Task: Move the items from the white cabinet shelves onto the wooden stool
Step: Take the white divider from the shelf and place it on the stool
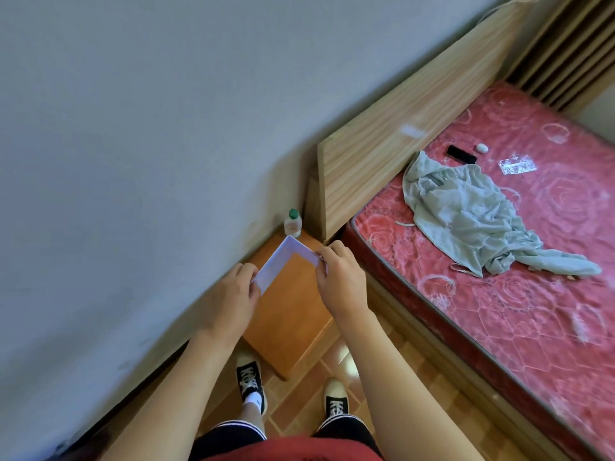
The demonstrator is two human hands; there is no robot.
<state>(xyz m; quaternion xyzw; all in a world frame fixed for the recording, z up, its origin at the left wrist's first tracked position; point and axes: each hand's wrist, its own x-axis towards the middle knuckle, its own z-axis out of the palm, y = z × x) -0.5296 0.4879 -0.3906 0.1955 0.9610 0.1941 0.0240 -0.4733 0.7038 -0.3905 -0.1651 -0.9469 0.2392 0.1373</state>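
Held above the stool (pixel 293 314), near its far left corner: a white tray (pixel 283 261), or maybe a frame, only two thin sides plainly seen, meeting in a corner that points far. Looks light and stiff, probably plastic, smooth and a bit slippery; thin walls likely to flex if squeezed hard, so best taken by the rim at two opposite ends, as now. Left hand (pixel 229 297) pinching the near left end of the rim, thumb and fingers curled round it. Right hand (pixel 339 277) pinching the right end, fingers curled over the edge. Cannot tell whether anything lies inside. No label or writing seen on the tray. Just beyond, at the far edge of the stool by the wall: a small bottle (pixel 293 224) with green cap, upright, label too blurred to read. To the right, a wooden headboard (pixel 399 144) and a bed with red rose-patterned mattress (pixel 515 261); on it a crumpled pale green cloth (pixel 472 221), a black phone (pixel 461 154), a small white oval thing (pixel 481 148) and a clear packet (pixel 517 165), print unreadable. Below, two black sneakers (pixel 251 384) on brown floor tiles. No brand legible anywhere.
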